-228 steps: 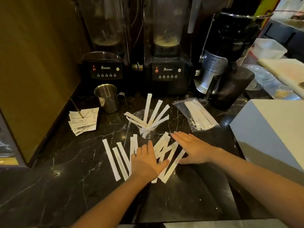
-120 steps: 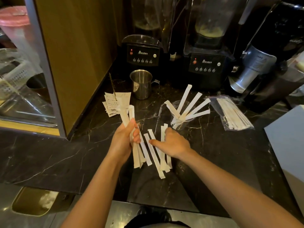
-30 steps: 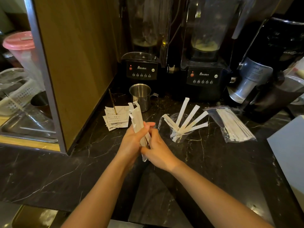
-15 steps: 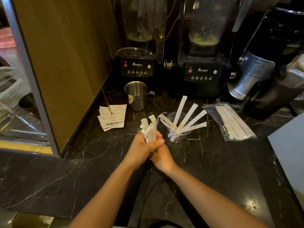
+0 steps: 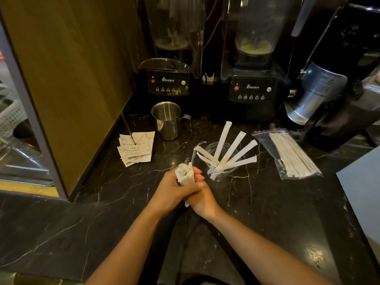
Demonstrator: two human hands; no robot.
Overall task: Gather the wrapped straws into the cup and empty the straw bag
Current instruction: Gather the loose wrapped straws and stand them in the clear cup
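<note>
A bundle of white wrapped straws (image 5: 185, 175) stands upright in my left hand (image 5: 172, 189), which is closed around it. My right hand (image 5: 202, 199) presses against the bundle's lower part from the right, fingers wrapped under the left hand. Just right of the bundle a clear plastic cup (image 5: 221, 161) holds several wrapped straws fanned out. Further right lies a clear straw bag (image 5: 292, 153) with several wrapped straws inside, flat on the black marble counter (image 5: 267, 202).
A steel pitcher (image 5: 167, 122) and a stack of paper slips on a spike (image 5: 136, 148) sit at the back left. Two blenders (image 5: 251, 87) line the back wall. A wooden panel (image 5: 72, 79) bounds the left, a pale box (image 5: 364, 194) the right.
Since one second ago the bundle has been pulled down into my hands and stood more upright, so less of it sticks out. Earlier the loose straws were picked off the counter.
</note>
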